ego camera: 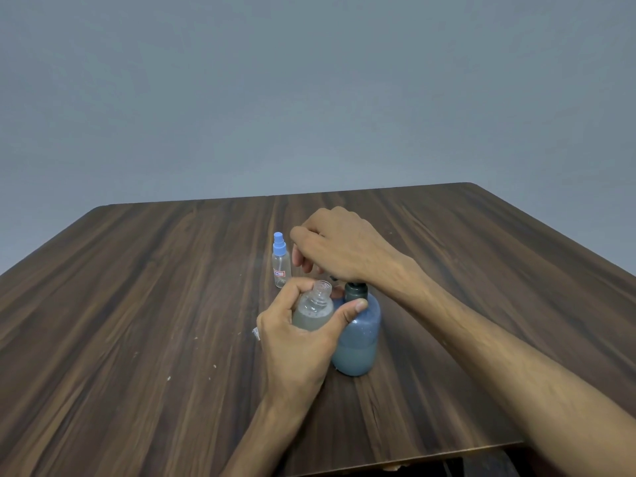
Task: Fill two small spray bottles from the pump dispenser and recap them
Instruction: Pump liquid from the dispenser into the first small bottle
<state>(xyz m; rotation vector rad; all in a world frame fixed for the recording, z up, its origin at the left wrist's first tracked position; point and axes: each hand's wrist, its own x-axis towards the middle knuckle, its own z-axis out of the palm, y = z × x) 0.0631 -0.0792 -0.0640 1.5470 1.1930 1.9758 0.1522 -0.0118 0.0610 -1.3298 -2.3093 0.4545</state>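
My left hand (296, 342) grips an uncapped clear spray bottle (315, 308), partly filled with cloudy liquid, its threaded neck held up beside the dispenser's spout. The blue pump dispenser (358, 339) stands on the table, about one third full of pale liquid. My right hand (337, 249) rests on top of its dark pump head, palm down, fingers hanging loosely curled past the spout. The pump head itself is mostly hidden under the palm. A second small spray bottle (280, 261) with a blue cap stands upright behind, to the left of my right hand.
The dark wood-grain table (137, 304) reaches to a plain grey wall. A small clear object (255, 333) lies on the table just left of my left hand, mostly hidden. A few pale specks dot the table surface near the front.
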